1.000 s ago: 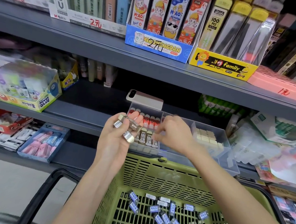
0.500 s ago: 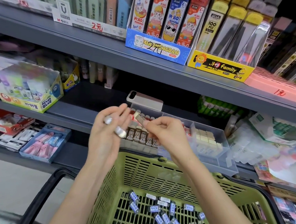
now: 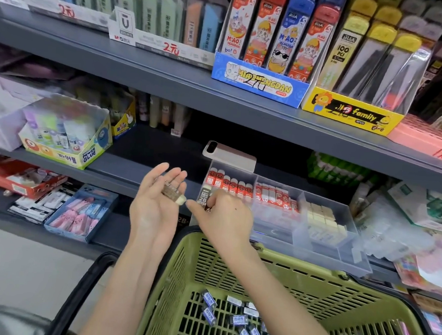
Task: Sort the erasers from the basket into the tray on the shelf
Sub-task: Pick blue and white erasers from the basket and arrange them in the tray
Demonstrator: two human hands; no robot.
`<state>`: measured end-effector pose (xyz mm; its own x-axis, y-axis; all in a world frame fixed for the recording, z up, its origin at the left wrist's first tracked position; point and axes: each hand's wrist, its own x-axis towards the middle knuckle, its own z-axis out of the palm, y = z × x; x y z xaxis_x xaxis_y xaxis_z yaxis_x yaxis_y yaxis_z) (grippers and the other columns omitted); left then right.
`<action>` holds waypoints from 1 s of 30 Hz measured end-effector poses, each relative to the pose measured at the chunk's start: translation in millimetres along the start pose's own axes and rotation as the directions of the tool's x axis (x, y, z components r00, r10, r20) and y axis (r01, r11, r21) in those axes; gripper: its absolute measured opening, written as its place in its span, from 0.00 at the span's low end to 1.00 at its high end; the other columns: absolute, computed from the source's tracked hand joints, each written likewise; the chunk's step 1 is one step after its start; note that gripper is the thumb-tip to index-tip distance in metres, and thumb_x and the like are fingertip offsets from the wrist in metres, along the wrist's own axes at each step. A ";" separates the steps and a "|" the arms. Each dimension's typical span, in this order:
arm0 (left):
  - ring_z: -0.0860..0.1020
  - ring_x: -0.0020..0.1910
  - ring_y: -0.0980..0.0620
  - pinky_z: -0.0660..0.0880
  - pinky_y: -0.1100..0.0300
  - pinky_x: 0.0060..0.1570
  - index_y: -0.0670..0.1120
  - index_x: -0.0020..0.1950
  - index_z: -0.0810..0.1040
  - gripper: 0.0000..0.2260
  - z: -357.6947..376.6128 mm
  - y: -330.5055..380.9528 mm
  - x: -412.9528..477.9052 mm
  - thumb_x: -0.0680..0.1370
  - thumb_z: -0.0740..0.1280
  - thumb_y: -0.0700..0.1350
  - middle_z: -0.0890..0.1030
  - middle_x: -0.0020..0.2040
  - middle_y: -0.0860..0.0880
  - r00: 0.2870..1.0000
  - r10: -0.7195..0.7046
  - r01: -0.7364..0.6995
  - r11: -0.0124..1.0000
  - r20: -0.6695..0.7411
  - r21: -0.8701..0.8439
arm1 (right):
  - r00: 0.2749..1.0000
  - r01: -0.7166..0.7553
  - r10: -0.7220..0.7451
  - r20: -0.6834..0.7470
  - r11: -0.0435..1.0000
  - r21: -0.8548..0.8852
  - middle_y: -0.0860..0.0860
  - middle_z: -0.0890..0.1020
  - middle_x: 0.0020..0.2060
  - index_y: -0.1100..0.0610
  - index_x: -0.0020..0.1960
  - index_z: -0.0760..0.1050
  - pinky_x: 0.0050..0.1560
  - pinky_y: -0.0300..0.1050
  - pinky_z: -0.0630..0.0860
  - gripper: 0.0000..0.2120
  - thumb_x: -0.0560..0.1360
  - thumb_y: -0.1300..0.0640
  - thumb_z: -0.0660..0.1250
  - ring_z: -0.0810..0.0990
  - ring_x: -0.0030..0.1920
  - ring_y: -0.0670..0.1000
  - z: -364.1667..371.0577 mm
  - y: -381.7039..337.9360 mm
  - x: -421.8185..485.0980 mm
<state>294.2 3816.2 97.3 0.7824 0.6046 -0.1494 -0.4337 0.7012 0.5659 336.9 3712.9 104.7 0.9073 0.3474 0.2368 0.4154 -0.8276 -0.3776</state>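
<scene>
Right now your left hand (image 3: pixel 154 204) is turned palm up just left of the tray, its fingers nearly straight and relaxed. A couple of sleeved erasers (image 3: pixel 172 193) lie loose across those fingers, and nothing is curled round them. Your right hand (image 3: pixel 223 218) has its fingers bent. Thumb and fingertips pinch a black 2B eraser (image 3: pixel 203 196) that stands upright at the front-left compartment of the clear tray (image 3: pixel 352 257), which sits on the grey shelf (image 3: pixel 141 172).

Behind that eraser, in the back-left compartment, red-sleeved erasers (image 3: pixel 226 184) stand in a row. Cream blocks (image 3: pixel 321 220) fill a compartment on the right.

The green basket (image 3: pixel 234 262) sits just below the tray's front edge, with loose erasers (image 3: pixel 238 320) in blue-and-black sleeves scattered on its floor. A pale pink phone (image 3: pixel 228 154) lies behind the tray.
</scene>
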 end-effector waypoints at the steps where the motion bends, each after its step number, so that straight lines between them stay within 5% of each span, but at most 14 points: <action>1: 0.82 0.52 0.48 0.77 0.57 0.51 0.42 0.55 0.75 0.10 0.4 -1.0 0.2 0.82 0.54 0.36 0.80 0.52 0.42 1.000 -0.003 0.003 1.000 0.014 -0.003 | 1.000 0.014 -0.014 -0.002 1.000 0.009 0.49 0.79 0.31 0.55 0.35 0.72 0.35 0.43 0.72 0.22 0.71 0.35 0.63 0.77 0.35 0.51 -0.2 2.7 0.1; 4: 0.82 0.55 0.45 0.76 0.53 0.55 0.40 0.55 0.74 0.10 1.0 -1.9 0.0 0.82 0.53 0.37 0.82 0.51 0.41 0.998 0.009 -0.009 1.000 0.064 0.001 | 0.998 0.061 -0.060 -0.017 0.996 0.058 0.46 0.74 0.27 0.52 0.32 0.72 0.33 0.42 0.69 0.19 0.76 0.42 0.60 0.73 0.33 0.47 -7.1 10.3 -1.4; 7: 0.78 0.61 0.48 0.73 0.52 0.61 0.42 0.53 0.75 0.10 1.3 -1.9 -3.7 0.82 0.54 0.39 0.83 0.55 0.45 0.988 0.028 -0.044 0.994 0.154 0.101 | 0.998 0.050 -0.056 0.007 0.947 0.316 0.49 0.73 0.25 0.52 0.29 0.70 0.30 0.42 0.66 0.20 0.79 0.48 0.59 0.70 0.28 0.46 -22.0 12.1 -2.1; 11: 0.75 0.65 0.52 0.71 0.57 0.62 0.46 0.52 0.75 0.07 4.0 -2.1 -12.6 0.79 0.59 0.44 0.80 0.62 0.48 0.958 0.035 -0.094 0.975 0.285 0.199 | 0.939 -0.244 -0.042 0.341 0.617 0.749 0.53 0.83 0.35 0.56 0.40 0.80 0.35 0.40 0.77 0.11 0.77 0.52 0.65 0.78 0.33 0.44 -44.1 2.6 -7.7; 14: 0.73 0.67 0.54 0.74 0.63 0.56 0.48 0.50 0.77 0.07 9.2 -1.3 -17.9 0.77 0.60 0.45 0.79 0.64 0.50 0.927 -0.014 -0.079 0.969 0.374 0.232 | 0.891 -0.352 -0.099 0.443 0.468 0.811 0.54 0.82 0.36 0.60 0.45 0.79 0.35 0.36 0.77 0.07 0.76 0.56 0.67 0.78 0.35 0.46 -49.1 -0.3 -12.3; 19: 0.73 0.66 0.57 0.71 0.57 0.61 0.55 0.53 0.81 0.09 12.6 -2.7 -24.3 0.79 0.61 0.49 0.77 0.66 0.55 0.879 -0.035 -0.205 0.873 0.476 0.443 | 0.905 -0.354 -0.091 0.416 0.382 0.853 0.50 0.79 0.31 0.59 0.44 0.79 0.30 0.34 0.71 0.03 0.75 0.59 0.68 0.74 0.30 0.42 -55.1 11.8 -9.1; 22: 0.75 0.60 0.64 0.72 0.72 0.52 0.55 0.56 0.81 0.11 11.5 -2.5 -26.1 0.79 0.60 0.52 0.78 0.63 0.57 0.895 0.024 -0.280 0.807 0.445 0.520 | 0.934 -0.329 -0.044 0.356 0.287 0.899 0.50 0.79 0.32 0.59 0.45 0.80 0.30 0.36 0.69 0.03 0.74 0.63 0.68 0.73 0.31 0.44 -63.8 28.4 3.2; 25: 0.72 0.59 0.70 0.67 0.77 0.51 0.63 0.53 0.78 0.09 4.5 -6.9 -21.5 0.79 0.59 0.54 0.77 0.61 0.61 0.925 0.055 -0.322 0.640 0.376 0.698 | 0.931 -0.349 0.034 0.364 0.378 0.857 0.52 0.79 0.34 0.57 0.45 0.81 0.31 0.37 0.67 0.08 0.74 0.66 0.65 0.72 0.32 0.46 -68.4 41.8 19.8; 30: 0.68 0.67 0.59 0.63 0.67 0.61 0.61 0.61 0.75 0.13 -8.3 -17.3 -10.8 0.80 0.61 0.45 0.72 0.67 0.56 0.921 -0.020 -0.371 0.261 0.389 0.891 | 0.906 -0.327 0.031 0.422 0.683 0.653 0.52 0.77 0.33 0.58 0.51 0.76 0.30 0.40 0.68 0.09 0.72 0.65 0.69 0.71 0.31 0.51 -58.1 39.2 35.9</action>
<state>289.6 3800.7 82.4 0.9031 0.3958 0.1666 -0.0049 -0.3784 0.9256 382.0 3667.4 150.4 0.8624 0.4751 -0.1747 0.0294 -0.3915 -0.9197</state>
